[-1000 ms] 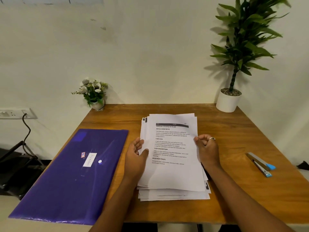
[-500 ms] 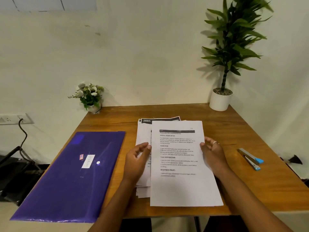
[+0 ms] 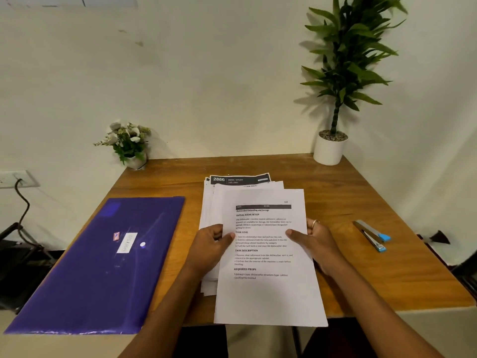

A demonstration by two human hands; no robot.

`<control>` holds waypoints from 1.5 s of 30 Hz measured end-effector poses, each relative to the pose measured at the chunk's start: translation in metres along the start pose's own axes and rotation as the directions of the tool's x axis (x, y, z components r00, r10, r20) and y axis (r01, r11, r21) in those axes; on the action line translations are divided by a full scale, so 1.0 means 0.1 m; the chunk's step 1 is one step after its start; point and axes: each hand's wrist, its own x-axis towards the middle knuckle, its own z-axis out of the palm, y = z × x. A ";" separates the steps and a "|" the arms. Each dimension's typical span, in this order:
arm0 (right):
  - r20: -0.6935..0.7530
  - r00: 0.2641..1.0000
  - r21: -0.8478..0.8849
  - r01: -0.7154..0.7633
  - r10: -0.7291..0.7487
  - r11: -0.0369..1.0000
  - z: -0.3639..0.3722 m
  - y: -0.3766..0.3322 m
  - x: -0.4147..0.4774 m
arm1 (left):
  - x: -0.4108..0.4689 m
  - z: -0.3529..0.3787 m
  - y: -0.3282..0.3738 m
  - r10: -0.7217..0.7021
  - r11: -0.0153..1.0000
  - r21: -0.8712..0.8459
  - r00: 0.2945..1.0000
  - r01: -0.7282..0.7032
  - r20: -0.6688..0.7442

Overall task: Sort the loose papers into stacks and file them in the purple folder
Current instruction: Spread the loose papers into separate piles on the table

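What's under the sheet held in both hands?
A pile of papers on the table, showing past the sheet's far and left edges; one has a black 2886 header. The rest of the pile is covered.

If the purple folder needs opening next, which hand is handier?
Probably the left hand: it pinches the top sheet beside the purple folder; the right hand sits beyond the paper pile.

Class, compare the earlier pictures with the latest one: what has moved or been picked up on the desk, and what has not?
The top sheet has slid off the pile toward the person, overhanging the desk's near edge, uncovering a sheet headed 2886. The left hand and right hand now pinch its side edges. The purple folder, stapler, flower pot and potted plant stayed put.
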 end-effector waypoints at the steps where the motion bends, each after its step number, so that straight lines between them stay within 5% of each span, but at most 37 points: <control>1: -0.008 1.000 -0.006 -0.006 0.006 1.000 0.00 -0.01 0.00 | 0.00 0.00 0.01 0.010 1.000 -0.001 1.000 -0.010 0.003; 6: -0.057 0.998 -0.078 -0.015 0.010 0.997 -0.04 -0.01 -0.02 | -0.03 0.04 0.06 0.086 0.996 0.022 0.989 -0.084 -0.119; 10: 0.037 0.998 -0.231 0.050 -0.042 0.972 -0.07 0.05 -0.13 | 0.07 0.00 -0.13 0.102 0.993 0.085 0.947 -0.080 -0.305; 13: 0.090 0.994 -0.345 0.086 -0.058 0.935 -0.02 0.08 -0.16 | 0.08 -0.01 -0.12 0.098 0.994 0.079 0.956 -0.079 -0.276; 25: 0.011 0.997 -0.275 0.076 -0.076 0.958 0.00 0.15 -0.04 | 0.02 0.03 -0.01 0.159 0.983 0.112 0.975 -0.142 -0.155; 45: -0.119 0.992 -0.243 0.001 -0.031 0.970 0.00 0.02 -0.07 | 0.00 0.05 0.02 0.126 0.989 0.101 0.973 -0.108 -0.196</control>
